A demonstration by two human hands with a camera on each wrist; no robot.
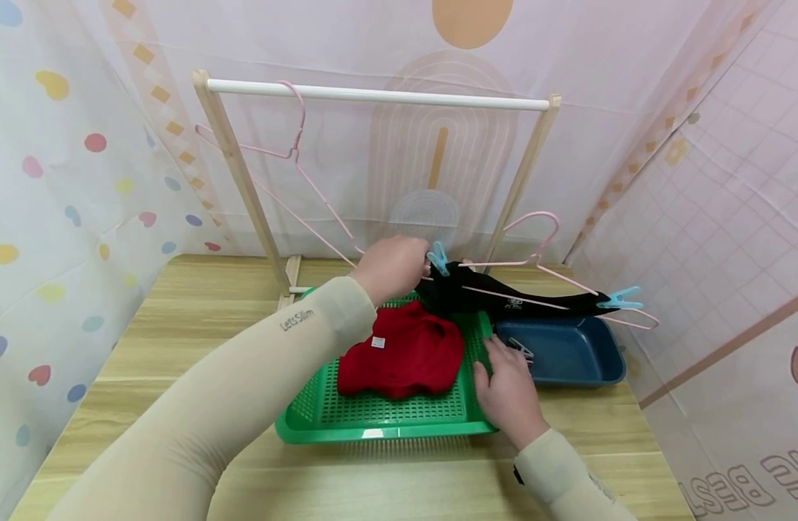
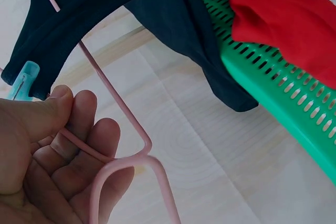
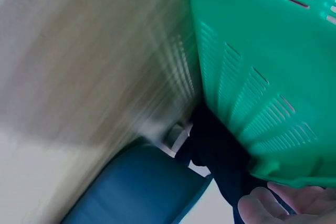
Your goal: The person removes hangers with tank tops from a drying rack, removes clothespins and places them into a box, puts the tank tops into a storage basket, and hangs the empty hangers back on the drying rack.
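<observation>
My left hand (image 1: 393,266) grips a pink hanger (image 2: 100,77) by its shoulder, fingers curled round the wire close to a light-blue clothespin (image 2: 24,81). A black garment (image 1: 496,293) with thin straps hangs on that hanger, and another light-blue clothespin (image 1: 621,297) clips its far end. Part of the garment droops past the rim of a green plastic basket (image 1: 388,434). At the basket's right rim, my right hand (image 1: 511,394) holds on, thumb over the inner side and fingers outside. A crumpled red garment (image 1: 405,354) with a white label lies in the basket.
A blue tray (image 1: 607,369) with grey clothespins (image 1: 521,351) stands just right of the basket. Behind, a rack with a white bar (image 1: 379,95) and wooden posts (image 1: 242,181) carries another pink hanger (image 1: 299,134). Printed cloth walls enclose the wooden table (image 1: 177,325).
</observation>
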